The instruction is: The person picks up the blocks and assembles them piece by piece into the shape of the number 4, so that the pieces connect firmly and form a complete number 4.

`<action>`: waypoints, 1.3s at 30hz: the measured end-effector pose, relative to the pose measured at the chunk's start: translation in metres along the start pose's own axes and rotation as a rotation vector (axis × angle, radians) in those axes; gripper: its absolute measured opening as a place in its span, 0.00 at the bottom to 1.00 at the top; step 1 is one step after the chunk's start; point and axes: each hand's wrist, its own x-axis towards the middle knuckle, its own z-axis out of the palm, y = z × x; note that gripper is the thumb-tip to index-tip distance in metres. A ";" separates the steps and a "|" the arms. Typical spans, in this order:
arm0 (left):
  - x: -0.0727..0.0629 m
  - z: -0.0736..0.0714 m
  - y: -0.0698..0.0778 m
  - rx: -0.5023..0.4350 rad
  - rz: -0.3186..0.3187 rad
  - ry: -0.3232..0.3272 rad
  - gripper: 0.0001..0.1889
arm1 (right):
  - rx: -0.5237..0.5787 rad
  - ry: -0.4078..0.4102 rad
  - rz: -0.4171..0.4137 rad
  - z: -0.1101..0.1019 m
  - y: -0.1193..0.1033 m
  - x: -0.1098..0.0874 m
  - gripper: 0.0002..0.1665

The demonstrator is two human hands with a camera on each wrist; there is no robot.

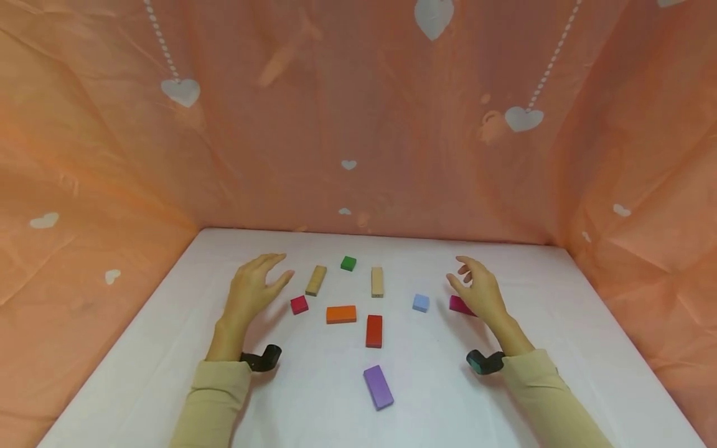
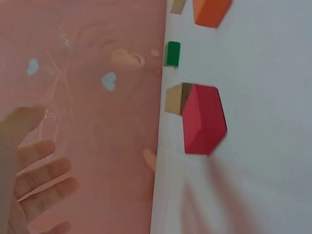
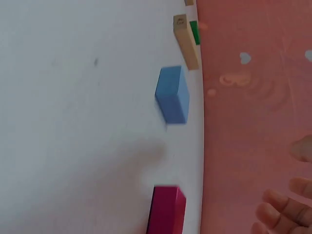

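My left hand (image 1: pixel 250 290) hovers over the left of the white table, fingers relaxed and holding nothing. The red-pink cube (image 1: pixel 299 305) lies nearest it, with a natural wood block (image 1: pixel 316 280) just beyond. On the other side my right hand (image 1: pixel 482 291) is raised with loosely bent, empty fingers. It partly covers a magenta block (image 1: pixel 462 305) in the head view; a light blue cube (image 1: pixel 421 303) sits to its left. In the left wrist view the red-pink cube (image 2: pixel 204 119) looms large, and the right wrist view shows the blue cube (image 3: pixel 172 95) upright on the cloth.
Between the hands lie an orange block (image 1: pixel 341 315), a red block (image 1: pixel 374 331), a second wood block (image 1: pixel 377 282) and a green cube (image 1: pixel 348 264). A purple block (image 1: pixel 378 387) is closest to the front. Orange curtains (image 1: pixel 381 143) with hearts enclose the table's back and sides.
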 end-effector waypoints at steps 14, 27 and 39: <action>0.007 0.009 0.006 -0.222 -0.190 -0.207 0.19 | 0.215 -0.058 -0.056 0.031 -0.024 0.013 0.24; 0.006 0.029 0.002 -0.345 -0.278 -0.281 0.19 | 0.317 -0.164 -0.045 0.058 -0.046 0.026 0.22; 0.004 0.046 -0.004 -0.388 -0.311 -0.311 0.19 | 0.384 -0.243 -0.022 0.079 -0.059 0.039 0.23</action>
